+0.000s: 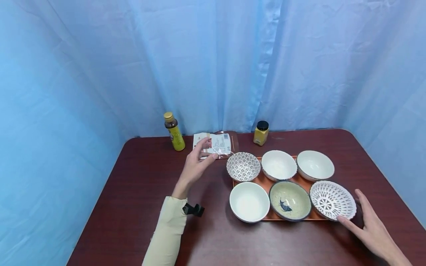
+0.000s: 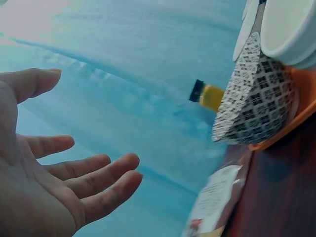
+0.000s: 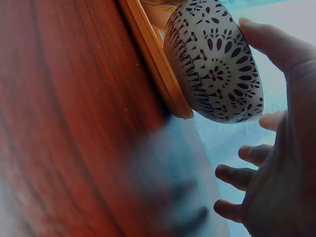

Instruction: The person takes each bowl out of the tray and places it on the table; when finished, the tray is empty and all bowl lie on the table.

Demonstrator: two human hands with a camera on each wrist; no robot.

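Note:
My left hand hovers left of the bowls, fingers spread and holding nothing. The nearest bowl is a small one with a dark lattice pattern, a short way to its right; the left wrist view shows a gap between them. On the right, my right hand is spread beside a white bowl with a dark petal pattern. Its thumb is at that bowl's rim, and the other fingers stand off its far side. In the right wrist view, the petal-patterned bowl sits on the tray's end.
An orange tray bears several bowls in two rows, including a greenish bowl with a blue fish-like figure and a plain white bowl. Behind are a yellow bottle, a packet and a black-lidded jar, before a blue curtain.

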